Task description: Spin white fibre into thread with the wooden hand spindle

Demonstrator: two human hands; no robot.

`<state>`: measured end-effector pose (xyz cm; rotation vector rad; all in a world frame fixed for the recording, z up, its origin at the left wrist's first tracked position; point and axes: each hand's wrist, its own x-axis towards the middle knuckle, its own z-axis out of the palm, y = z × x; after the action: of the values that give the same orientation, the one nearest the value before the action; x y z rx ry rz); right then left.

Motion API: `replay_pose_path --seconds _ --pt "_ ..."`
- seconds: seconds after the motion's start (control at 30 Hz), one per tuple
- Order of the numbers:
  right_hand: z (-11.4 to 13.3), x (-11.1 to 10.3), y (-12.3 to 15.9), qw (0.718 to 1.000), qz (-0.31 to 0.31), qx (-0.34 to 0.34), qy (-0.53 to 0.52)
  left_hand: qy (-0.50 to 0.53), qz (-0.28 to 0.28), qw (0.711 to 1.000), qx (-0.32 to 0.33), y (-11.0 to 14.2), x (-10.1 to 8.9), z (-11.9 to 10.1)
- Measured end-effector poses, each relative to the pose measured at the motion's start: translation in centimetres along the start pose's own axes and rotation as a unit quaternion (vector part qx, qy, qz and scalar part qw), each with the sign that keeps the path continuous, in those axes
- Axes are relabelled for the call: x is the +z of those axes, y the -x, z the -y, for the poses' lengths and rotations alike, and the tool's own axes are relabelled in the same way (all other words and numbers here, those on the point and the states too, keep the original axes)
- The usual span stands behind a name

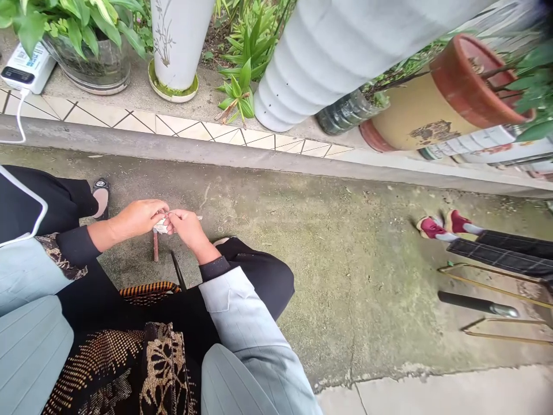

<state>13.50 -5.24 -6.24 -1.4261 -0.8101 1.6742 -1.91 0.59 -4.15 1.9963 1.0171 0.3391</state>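
My left hand (pixel 139 218) and my right hand (pixel 185 226) meet in front of my knees, both pinched shut on a small white object (pixel 163 226) held between the fingertips. What the white thing is I cannot make out. A short reddish-brown stick (pixel 155 246) hangs or stands just below the hands, above the concrete ground (pixel 302 253). A thin dark rod (pixel 177 271) slants by my right wrist. A woven orange-and-black basket rim (pixel 149 290) rests on my lap below the hands.
A tiled kerb (pixel 181 129) runs across ahead, carrying potted plants, a tall white vase (pixel 178 43), a ribbed white pot (pixel 337 52) and a terracotta pot (pixel 436 98). A white power bank (pixel 26 68) with cable sits far left. Another person's red shoes (pixel 440 226) and a metal frame (pixel 492 305) are right.
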Motion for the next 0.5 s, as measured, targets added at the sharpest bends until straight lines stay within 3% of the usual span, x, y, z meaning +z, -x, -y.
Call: replay_pose_path --seconds 0.33,0.5 --pt "-0.02 -0.51 -0.35 0.976 -0.119 -0.068 0.171 -0.073 0.029 0.996 0.04 -0.12 -0.51 0.3" --pt "-0.22 -0.54 -0.63 0.974 -0.118 -0.072 0.182 -0.061 0.017 0.998 0.019 -0.01 -0.41 -0.21"
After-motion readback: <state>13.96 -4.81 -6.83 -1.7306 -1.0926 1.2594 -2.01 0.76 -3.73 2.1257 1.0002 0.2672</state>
